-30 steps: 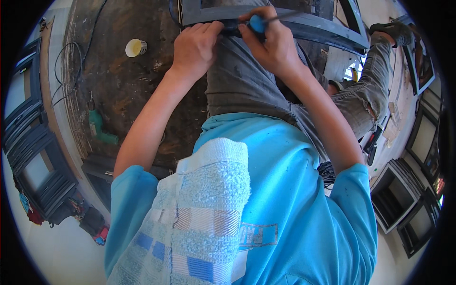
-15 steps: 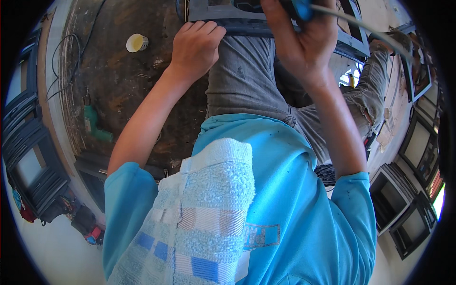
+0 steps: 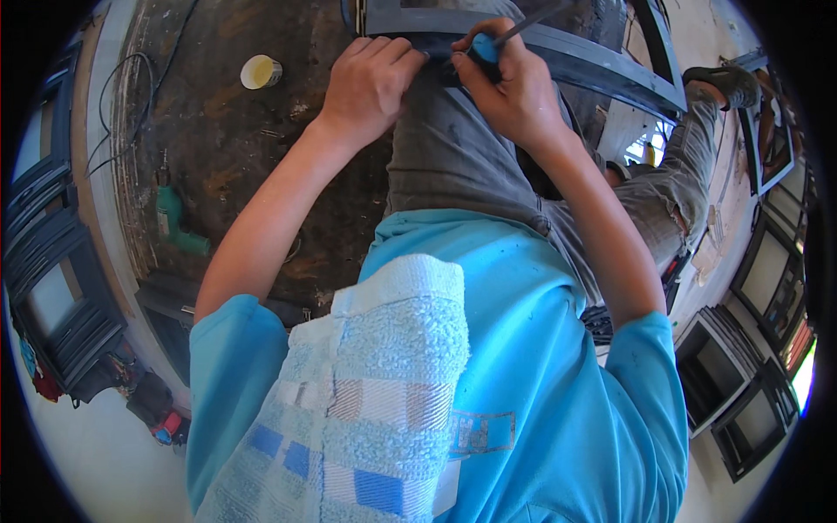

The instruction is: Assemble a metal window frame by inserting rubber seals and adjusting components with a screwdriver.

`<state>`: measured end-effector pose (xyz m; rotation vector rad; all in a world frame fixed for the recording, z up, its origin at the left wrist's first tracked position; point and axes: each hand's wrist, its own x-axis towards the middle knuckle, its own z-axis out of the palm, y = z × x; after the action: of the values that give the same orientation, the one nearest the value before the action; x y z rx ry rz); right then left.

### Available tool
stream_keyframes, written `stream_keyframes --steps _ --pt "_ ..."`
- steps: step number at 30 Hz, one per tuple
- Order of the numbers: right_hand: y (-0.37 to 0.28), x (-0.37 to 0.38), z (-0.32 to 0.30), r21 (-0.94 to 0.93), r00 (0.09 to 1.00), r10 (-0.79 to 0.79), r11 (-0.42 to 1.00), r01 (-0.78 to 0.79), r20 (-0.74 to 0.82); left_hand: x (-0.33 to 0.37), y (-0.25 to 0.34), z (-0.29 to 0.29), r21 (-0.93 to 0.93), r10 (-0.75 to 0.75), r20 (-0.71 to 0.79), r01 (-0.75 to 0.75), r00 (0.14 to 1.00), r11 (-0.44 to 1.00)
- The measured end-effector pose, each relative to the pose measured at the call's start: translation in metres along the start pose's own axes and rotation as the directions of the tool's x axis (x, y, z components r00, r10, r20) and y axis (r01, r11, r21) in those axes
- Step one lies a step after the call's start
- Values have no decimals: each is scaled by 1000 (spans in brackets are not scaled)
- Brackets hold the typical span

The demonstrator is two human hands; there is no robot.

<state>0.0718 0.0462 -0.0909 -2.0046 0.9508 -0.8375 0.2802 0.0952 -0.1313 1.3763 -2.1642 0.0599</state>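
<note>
A dark grey frame (image 3: 580, 59) lies across my lap at the top of the view. My left hand (image 3: 370, 83) rests at its near edge, fingers curled over the bar, their tips partly hidden. Close beside it, my right hand (image 3: 523, 96) grips a screwdriver (image 3: 485, 50) by its blue and black handle. The metal shaft points up and to the right, away from the bar, while the handle's butt end is turned toward the frame's edge near my left fingertips. Anything small between the left fingertips cannot be made out.
On the stained dark work surface (image 3: 235, 157) at left stand a white cup (image 3: 260, 72) with yellowish inside, a green drill (image 3: 174, 216) and a black cable (image 3: 106, 113). More dark frames lean at left (image 3: 65, 296) and right (image 3: 741, 418). A light blue towel (image 3: 392, 322) hangs over my chest.
My right hand has come down and left with the screwdriver, close to my left hand at the frame's near edge. The left hand has shifted slightly right.
</note>
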Motion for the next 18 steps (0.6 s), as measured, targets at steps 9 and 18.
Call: stream_keyframes --steps 9,18 --pt "-8 0 -3 -135 993 -114 984 115 16 -4 -1 -1 6 -9 14 9 1000 1000" --pt "-25 3 -19 -257 990 -141 958 129 -31 -4 -1 1 -13 1 -10 -2 1000 1000"
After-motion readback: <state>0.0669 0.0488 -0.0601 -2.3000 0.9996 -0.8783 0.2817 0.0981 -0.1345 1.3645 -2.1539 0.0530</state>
